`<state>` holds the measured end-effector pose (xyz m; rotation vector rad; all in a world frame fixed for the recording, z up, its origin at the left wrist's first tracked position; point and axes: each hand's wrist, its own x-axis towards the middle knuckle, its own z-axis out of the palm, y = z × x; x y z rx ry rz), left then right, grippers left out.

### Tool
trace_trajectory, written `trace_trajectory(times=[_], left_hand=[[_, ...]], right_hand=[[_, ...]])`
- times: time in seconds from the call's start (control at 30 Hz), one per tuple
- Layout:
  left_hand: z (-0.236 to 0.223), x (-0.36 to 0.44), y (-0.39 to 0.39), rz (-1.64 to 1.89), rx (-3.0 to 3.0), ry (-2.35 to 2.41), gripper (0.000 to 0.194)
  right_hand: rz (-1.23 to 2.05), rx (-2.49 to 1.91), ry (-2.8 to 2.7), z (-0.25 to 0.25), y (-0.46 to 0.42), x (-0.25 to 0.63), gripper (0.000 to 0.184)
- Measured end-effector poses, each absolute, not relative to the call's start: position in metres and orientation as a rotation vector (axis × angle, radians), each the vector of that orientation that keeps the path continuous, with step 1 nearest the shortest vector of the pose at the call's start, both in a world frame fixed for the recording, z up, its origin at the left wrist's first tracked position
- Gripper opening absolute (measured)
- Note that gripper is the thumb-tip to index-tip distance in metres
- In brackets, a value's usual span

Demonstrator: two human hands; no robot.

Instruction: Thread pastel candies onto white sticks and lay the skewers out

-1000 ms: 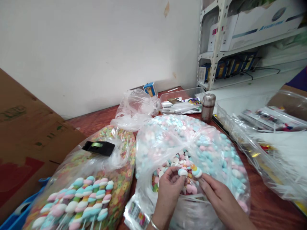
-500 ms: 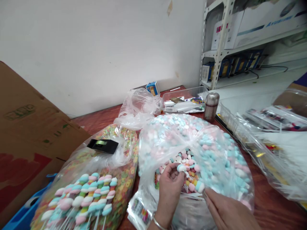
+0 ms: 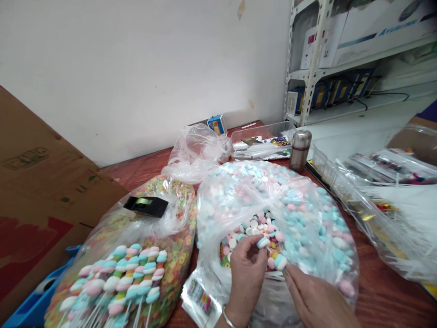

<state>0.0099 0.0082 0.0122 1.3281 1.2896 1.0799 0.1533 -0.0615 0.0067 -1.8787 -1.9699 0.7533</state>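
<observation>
Fingers (image 3: 255,251) of our left hand (image 3: 246,278) pinch a small blue-and-white twisted marshmallow piece (image 3: 263,242), while our right hand (image 3: 317,303) closes its fingertips on a blue, white and orange piece (image 3: 280,262). Both pieces sit at the opening of a clear plastic bag (image 3: 307,237) full of pastel pink, blue and white marshmallow pieces, on a red-brown wooden table (image 3: 385,291). We see 1 clear bag of rainbow ring candy and twisted marshmallow skewers (image 3: 136,273) just beside it, and a steel flask (image 3: 300,150) beyond it.
</observation>
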Motion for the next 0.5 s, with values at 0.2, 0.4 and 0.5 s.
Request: trace_trajectory(times=[0.2, 0.4, 0.5], left_hand=[[0.015, 0.012, -0.005, 1.09, 1.589, 1.266, 0.025], [0.016, 0.004, -0.025, 1.015, 1.777, 1.164, 0.037], [0.012, -0.022, -0.024, 0.984, 1.815, 1.307, 0.047]], right_hand=[[0.903, -1.868, -1.844, -0.001, -0.058, 0.15, 0.042], [1.137, -1.579, -1.469, -0.016, -0.054, 0.148, 0.041], [1.157, -1.654, -1.444, -0.024, -0.055, 0.155, 0.043]])
